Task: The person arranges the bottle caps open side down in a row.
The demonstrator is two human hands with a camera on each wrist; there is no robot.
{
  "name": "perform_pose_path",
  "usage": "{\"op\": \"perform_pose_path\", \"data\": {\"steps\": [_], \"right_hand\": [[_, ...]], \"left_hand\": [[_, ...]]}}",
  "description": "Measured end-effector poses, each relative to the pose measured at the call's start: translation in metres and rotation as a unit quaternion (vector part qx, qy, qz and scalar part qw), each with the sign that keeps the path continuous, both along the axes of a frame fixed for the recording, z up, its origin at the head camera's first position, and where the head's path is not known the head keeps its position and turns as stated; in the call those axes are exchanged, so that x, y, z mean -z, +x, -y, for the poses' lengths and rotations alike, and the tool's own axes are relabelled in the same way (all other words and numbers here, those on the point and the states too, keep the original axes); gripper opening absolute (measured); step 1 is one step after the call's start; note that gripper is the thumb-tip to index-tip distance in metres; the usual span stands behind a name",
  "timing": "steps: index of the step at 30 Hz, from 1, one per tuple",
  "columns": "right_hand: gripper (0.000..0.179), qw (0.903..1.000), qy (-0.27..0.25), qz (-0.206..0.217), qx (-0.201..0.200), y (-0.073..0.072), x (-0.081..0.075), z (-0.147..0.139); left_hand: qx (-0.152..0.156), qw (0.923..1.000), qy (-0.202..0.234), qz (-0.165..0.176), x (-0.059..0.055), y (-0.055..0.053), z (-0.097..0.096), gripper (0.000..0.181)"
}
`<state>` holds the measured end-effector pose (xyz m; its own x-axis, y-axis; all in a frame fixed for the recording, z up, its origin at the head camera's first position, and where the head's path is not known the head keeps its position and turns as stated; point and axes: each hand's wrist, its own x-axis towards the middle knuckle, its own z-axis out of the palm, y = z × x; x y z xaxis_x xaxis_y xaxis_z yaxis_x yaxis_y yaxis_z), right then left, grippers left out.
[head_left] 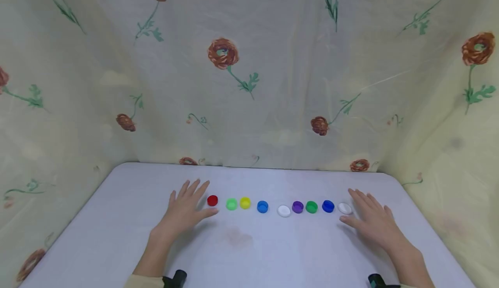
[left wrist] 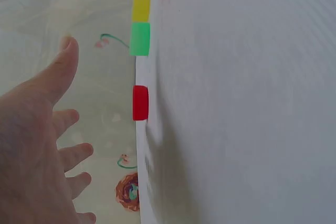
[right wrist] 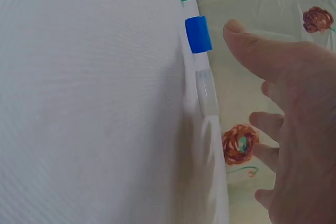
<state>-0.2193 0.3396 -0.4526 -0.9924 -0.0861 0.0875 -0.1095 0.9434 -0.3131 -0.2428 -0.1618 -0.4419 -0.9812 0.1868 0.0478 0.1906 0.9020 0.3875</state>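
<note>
Several small round bottle caps lie in a row across the white table. From the left come a red cap (head_left: 212,200), a light green cap (head_left: 231,204), a yellow cap (head_left: 245,202) and a light blue cap (head_left: 263,207). Farther right are a white cap (head_left: 283,211), a purple cap (head_left: 298,207), a green cap (head_left: 311,207), a dark blue cap (head_left: 328,206) and a clear whitish cap (head_left: 345,208). My left hand (head_left: 185,210), fingers spread and holding nothing, is nearest the red cap. Beside the clear cap, my right hand (head_left: 374,223) also has its fingers extended and holds nothing.
The white table (head_left: 265,257) has a faint reddish stain (head_left: 238,237) in front of the row. A flower-patterned curtain (head_left: 273,84) hangs behind the table and along both sides. Dark wrist straps (head_left: 177,278) show at the sleeves.
</note>
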Motion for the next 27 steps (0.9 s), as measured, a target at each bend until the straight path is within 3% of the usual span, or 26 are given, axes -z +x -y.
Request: {"op": "perform_pose_path", "data": {"steps": [27], "right_hand": [[0.092, 1.0, -0.004, -0.008, -0.001, -0.007, 0.006, -0.006]], "left_hand": [[0.021, 0.9997, 0.012, -0.002, -0.001, -0.004, -0.039, 0.087]]}}
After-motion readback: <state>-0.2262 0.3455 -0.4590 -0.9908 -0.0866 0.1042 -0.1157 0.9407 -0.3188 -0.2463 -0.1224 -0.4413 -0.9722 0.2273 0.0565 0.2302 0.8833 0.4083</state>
